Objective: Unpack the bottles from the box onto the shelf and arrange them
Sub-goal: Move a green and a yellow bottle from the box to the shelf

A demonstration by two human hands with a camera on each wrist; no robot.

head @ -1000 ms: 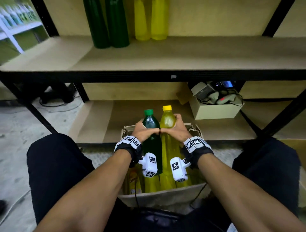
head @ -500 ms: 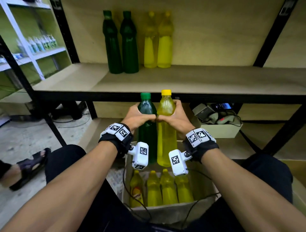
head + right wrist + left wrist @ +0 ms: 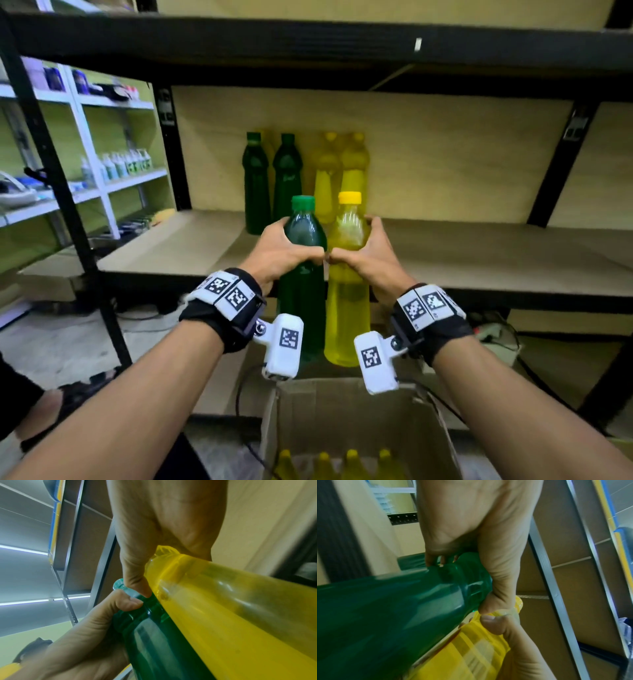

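My left hand (image 3: 284, 251) grips a green bottle (image 3: 303, 291) round its shoulder, and my right hand (image 3: 368, 255) grips a yellow bottle (image 3: 347, 301) the same way. Both bottles hang upright, side by side and touching, in front of the shelf's edge and above the open cardboard box (image 3: 356, 404). The thumbs meet between the bottles. The left wrist view shows the green bottle (image 3: 399, 612) in my fingers (image 3: 498, 574); the right wrist view shows the yellow bottle (image 3: 231, 608). On the shelf (image 3: 479, 260) stand two green bottles (image 3: 255, 181) and two yellow ones (image 3: 342, 171) at the back.
Several yellow bottles (image 3: 352, 462) remain upright in the box. Black shelf posts (image 3: 68, 212) stand at the left, and a black shelf beam (image 3: 308, 44) runs overhead. A white rack (image 3: 89, 144) with small bottles is at far left. Cables lie under the shelf.
Both hands have lifted the green and yellow bottles out of the box and up to shelf height. The view has tilted upward with them.
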